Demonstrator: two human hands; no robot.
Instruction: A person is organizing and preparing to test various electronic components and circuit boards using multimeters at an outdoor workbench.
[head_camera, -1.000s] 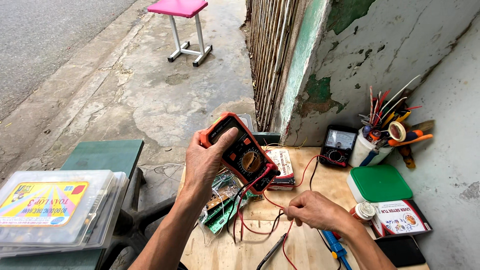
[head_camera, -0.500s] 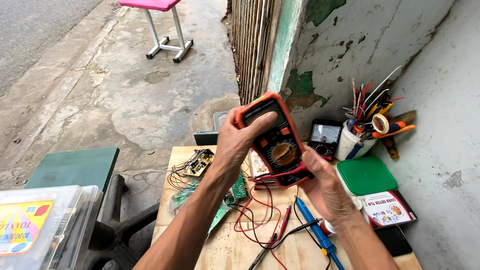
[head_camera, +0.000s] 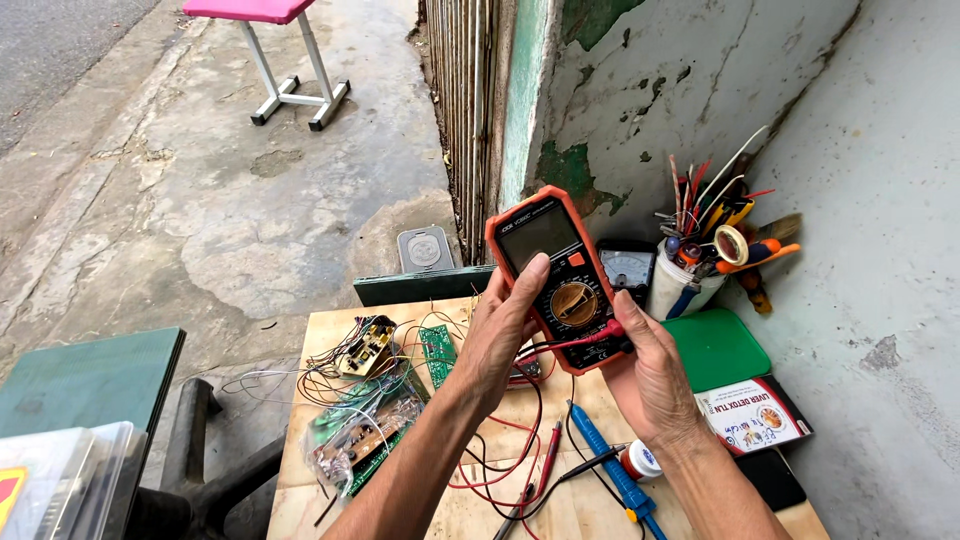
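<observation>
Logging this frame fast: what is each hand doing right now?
Left hand: closed around the orange multimeter, thumb on its face.
Right hand: gripping the multimeter's lower end by the red lead plug.

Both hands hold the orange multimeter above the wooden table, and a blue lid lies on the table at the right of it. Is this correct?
Not quite: in the head view the lid is green, not blue. The left hand and right hand do hold the orange multimeter above the wooden table.
</observation>
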